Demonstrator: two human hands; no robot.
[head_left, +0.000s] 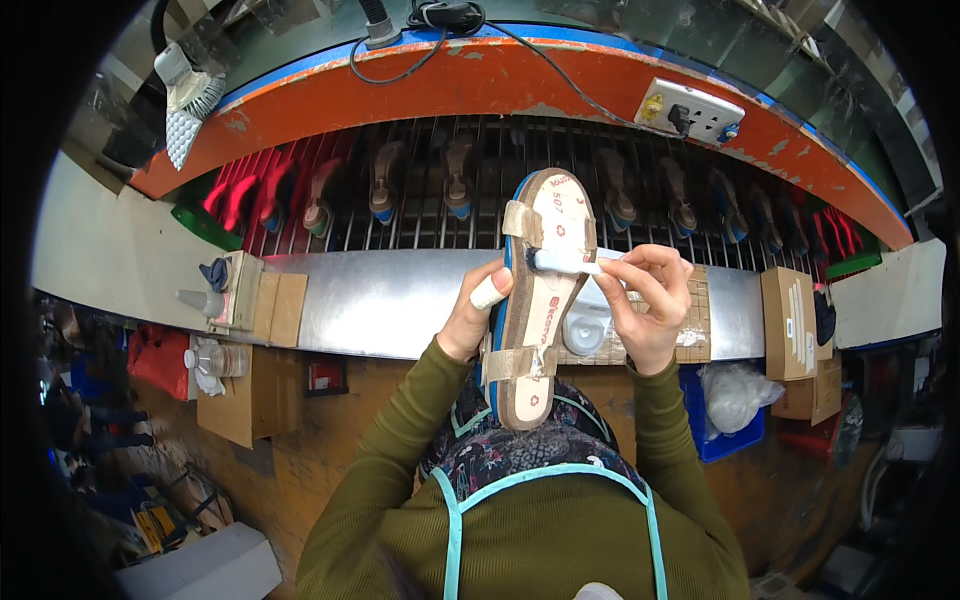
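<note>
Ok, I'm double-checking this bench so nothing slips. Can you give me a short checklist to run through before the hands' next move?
1. Sandal held by the left hand: ok, gripped at its left edge.
2. White-handled tool held by the right hand: ok, pinched in the fingertips.
3. Tool's dark tip touching the sandal: cannot tell; it overlaps the left side near the upper strap.
4. White container within reach: ok, on the bench beside the right hand; contents, cannot tell.
5. Black plug in the socket panel: ok.
</note>
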